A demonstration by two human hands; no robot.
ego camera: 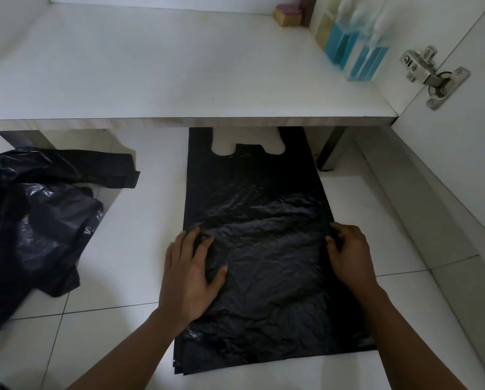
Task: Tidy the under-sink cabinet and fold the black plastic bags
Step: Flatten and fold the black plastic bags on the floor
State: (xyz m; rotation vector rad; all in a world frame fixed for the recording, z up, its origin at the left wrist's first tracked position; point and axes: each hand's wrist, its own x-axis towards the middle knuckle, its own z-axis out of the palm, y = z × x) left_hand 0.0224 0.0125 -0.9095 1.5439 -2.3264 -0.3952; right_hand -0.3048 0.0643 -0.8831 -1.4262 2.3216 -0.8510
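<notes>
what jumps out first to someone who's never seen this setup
A black plastic bag lies spread flat on the white tiled floor, both hands pressing on it: left hand flat near its left edge, right hand at its right edge. A crumpled heap of black bags sits left.

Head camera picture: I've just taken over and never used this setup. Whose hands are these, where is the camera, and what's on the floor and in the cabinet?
There is no robot here. A person wears a wide-angle camera on the head, looking forward and down, so you see their own two bare hands. The left hand lies flat on a black plastic bag spread on the tiled floor; the right hand pinches its right edge. The bag's handles reach under the cabinet shelf. A crumpled pile of black bags lies to the left. Bottles with blue liquid and small boxes stand at the shelf's back right. A door hinge shows at right.
</notes>
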